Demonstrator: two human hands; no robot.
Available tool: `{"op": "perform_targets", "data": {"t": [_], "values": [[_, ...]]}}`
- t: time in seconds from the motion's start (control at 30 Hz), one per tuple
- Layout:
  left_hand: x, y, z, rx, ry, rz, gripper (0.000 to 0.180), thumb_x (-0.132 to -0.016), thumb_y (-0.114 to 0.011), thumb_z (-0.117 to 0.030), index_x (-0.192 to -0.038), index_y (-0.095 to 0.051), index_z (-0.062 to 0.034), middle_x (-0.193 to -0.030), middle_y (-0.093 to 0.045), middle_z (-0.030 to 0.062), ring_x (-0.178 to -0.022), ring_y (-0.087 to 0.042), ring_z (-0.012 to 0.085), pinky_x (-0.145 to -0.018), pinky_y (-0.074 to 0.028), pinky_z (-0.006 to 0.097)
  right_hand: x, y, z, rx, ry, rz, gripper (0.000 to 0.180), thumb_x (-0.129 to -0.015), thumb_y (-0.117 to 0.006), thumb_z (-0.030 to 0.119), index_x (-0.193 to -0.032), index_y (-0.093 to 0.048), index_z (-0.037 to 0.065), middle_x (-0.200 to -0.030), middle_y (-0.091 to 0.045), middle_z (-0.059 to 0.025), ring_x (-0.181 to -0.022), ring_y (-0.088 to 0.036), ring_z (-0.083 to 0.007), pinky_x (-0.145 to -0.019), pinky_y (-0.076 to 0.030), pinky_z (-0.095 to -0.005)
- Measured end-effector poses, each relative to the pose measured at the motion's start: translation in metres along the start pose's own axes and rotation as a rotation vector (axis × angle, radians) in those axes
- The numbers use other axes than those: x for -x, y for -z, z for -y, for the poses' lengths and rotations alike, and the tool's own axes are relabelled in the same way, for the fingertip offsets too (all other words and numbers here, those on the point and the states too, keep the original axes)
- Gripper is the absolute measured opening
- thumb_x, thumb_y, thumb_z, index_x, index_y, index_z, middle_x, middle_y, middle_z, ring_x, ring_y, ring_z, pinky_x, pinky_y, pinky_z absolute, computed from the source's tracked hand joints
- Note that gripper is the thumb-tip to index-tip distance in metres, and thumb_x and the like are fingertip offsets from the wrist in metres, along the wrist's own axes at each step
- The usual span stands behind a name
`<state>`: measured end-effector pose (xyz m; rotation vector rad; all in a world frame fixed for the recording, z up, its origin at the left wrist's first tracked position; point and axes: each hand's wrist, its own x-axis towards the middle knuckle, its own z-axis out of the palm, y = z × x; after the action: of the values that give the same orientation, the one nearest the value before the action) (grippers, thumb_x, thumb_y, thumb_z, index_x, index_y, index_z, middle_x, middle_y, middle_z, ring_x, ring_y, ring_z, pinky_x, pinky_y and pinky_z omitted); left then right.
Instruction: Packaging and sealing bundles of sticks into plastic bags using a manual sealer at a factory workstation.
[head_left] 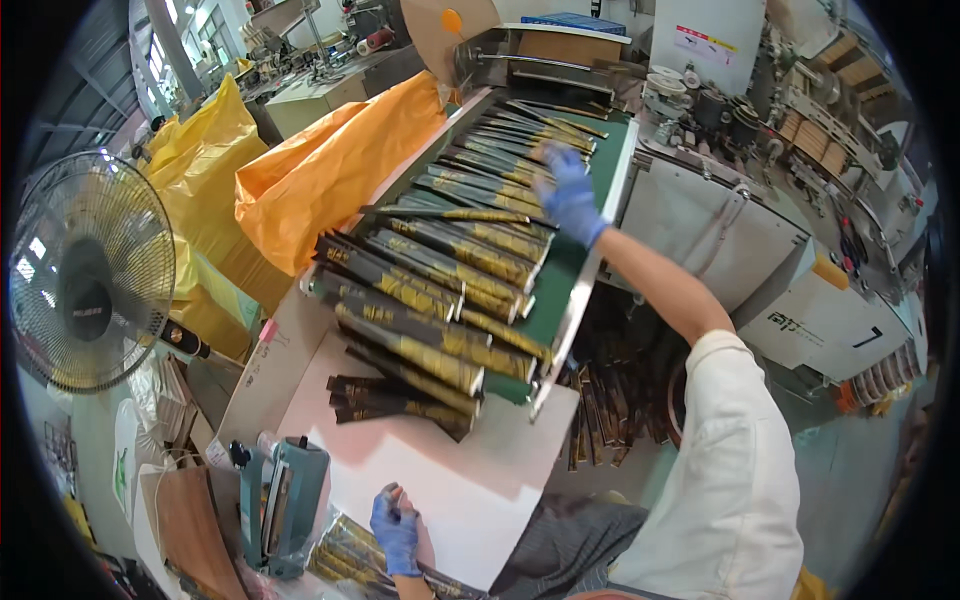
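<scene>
Background: busy workshop, machines [745, 120] crowding the upper right, yellow bags [215, 150] and one big orange bag [335, 165] slouching in the upper left.
Work surface: green belt [568, 290] slanting through the middle of the frame, white tabletop [480, 500] below it.
Main pile: loads of long, skinny black-and-gold packets [455, 245] lying roughly side by side on the belt, center to upper center, with the nearest ones spilling over onto the white top.
Right hand [572, 195]: blue glove, upper center, fingers out over the packets. Kinda blurry, so can't tell if it's gripping one.
Left hand [396, 530]: blue glove too, bottom center, fingers part-curled right beside a bundle [345, 548] of similar packets. Can't tell if it's holding anything.
Hands together?: nope, well apart.
Left side: round black fan [90, 270], plus a teal device [305, 500] at lower left.
Under the belt: another heap [605, 410] of dark packets, right of center.
</scene>
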<state>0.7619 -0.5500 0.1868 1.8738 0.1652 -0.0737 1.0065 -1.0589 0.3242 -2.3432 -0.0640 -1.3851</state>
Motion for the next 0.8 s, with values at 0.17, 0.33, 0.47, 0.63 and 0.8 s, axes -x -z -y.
{"op": "perform_targets", "data": {"t": [0.17,0.33,0.47,0.63,0.8], "values": [[-0.015,-0.024,0.0,-0.088,-0.013,-0.063,0.044,-0.077,-0.068,-0.019,-0.116,-0.053,-0.0029,-0.109,-0.056,0.0071,-0.093,-0.054,0.0155,-0.077,-0.045,0.027,-0.064,-0.07,-0.204,0.605,-0.308,-0.06,0.033,-0.081,-0.054,0.034,-0.096,-0.061,0.005,-0.101,-0.06,-0.0185,-0.095,-0.055,-0.0346,-0.087,-0.043,-0.0432],[-0.042,-0.054,-0.064,-0.745,-0.17,-0.249,0.067,-0.081,-0.066,-0.014,-0.138,-0.033,-0.0021,-0.135,-0.043,0.0159,-0.115,-0.045,0.027,-0.1,-0.036,0.041,-0.086,-0.107,-0.221,0.799,-0.646,0.47,0.068,-0.085,-0.044,0.054,-0.134,-0.04,0.007,-0.137,-0.04,-0.0176,-0.127,-0.038,-0.0327,-0.106,-0.029,-0.0419],[-0.08,-0.092,-0.053,-0.438,-0.232,-0.535,0.06,-0.085,-0.058,-0.037,-0.131,-0.043,-0.0021,-0.131,-0.046,0.0157,-0.118,-0.047,0.026,-0.099,-0.036,0.038,-0.098,-0.12,-0.241,0.737,-0.616,0.554,0.066,-0.086,-0.044,0.055,-0.134,-0.042,0.01,-0.139,-0.039,-0.0147,-0.127,-0.038,-0.033,-0.103,-0.031,-0.0451],[-0.131,-0.124,-0.069,-0.469,-0.305,-0.392,0.067,-0.089,-0.048,-0.046,-0.136,-0.036,0.0,-0.136,-0.04,0.0195,-0.126,-0.038,0.0307,-0.106,-0.027,0.037,-0.098,-0.129,-0.266,0.666,-0.162,0.664,0.027,-0.08,-0.052,0.027,-0.096,-0.065,0.011,-0.108,-0.056,-0.0185,-0.1,-0.056,-0.0353,-0.086,-0.046,-0.0442],[-0.135,-0.147,-0.085,-0.537,-0.313,-0.458,0.063,-0.09,-0.043,-0.046,-0.135,-0.036,-0.0024,-0.131,-0.043,0.0237,-0.117,-0.043,0.0396,-0.1,-0.033,0.042,-0.069,-0.118,-0.183,0.358,0.028,0.727,0.018,-0.077,-0.054,0.018,-0.089,-0.064,0.009,-0.1,-0.058,-0.0197,-0.088,-0.06,-0.0367,-0.078,-0.049,-0.0446]]}}
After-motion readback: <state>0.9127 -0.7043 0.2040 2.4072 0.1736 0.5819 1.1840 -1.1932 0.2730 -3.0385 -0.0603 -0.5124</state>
